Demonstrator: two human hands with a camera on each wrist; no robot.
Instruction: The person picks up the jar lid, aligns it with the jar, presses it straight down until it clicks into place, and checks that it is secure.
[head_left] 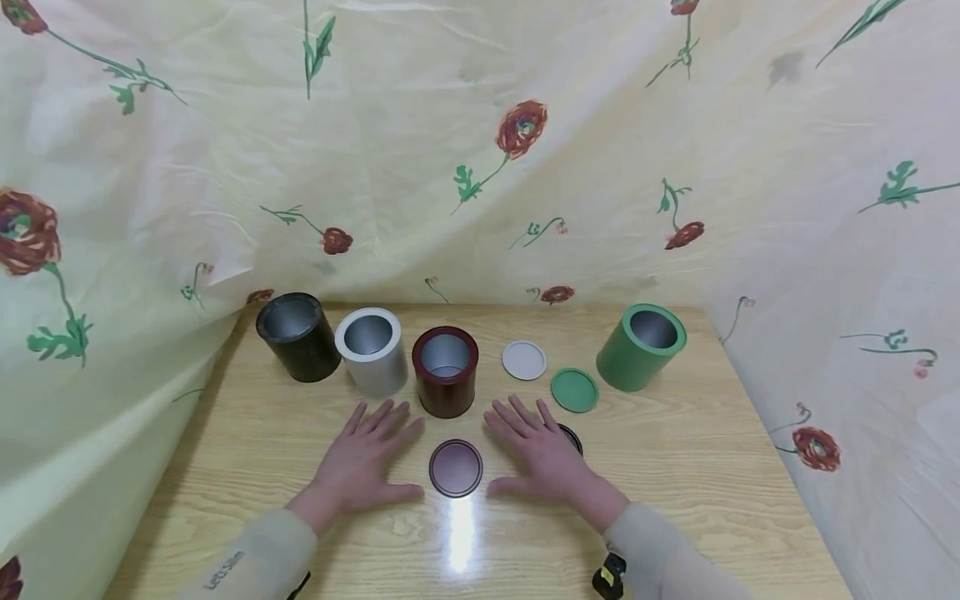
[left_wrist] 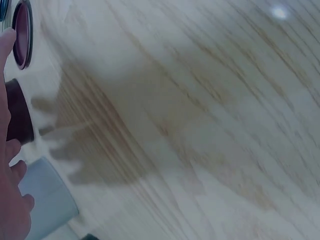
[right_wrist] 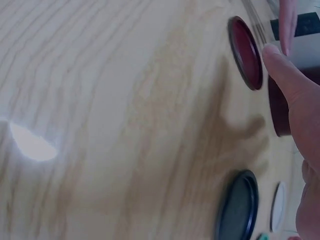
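My left hand (head_left: 363, 467) hovers palm down with fingers spread, holding nothing, in front of the white canister (head_left: 381, 371) and left of the dark red lid (head_left: 456, 468). On the other side of that lid, my right hand (head_left: 543, 458) is spread the same way and also holds nothing. It partly covers a black lid (right_wrist: 239, 210) in the head view. Behind the hands stands a dark red canister (head_left: 446, 393), open at the top. Each hand casts a shadow on the wood in its wrist view.
A black canister (head_left: 311, 354) stands at the back left, a green canister (head_left: 630, 362) at the back right. A white lid (head_left: 524, 360) and a green lid (head_left: 574, 390) lie between the red and green canisters. Flower-printed cloth (head_left: 420, 150) hangs around the wooden table (head_left: 675, 467).
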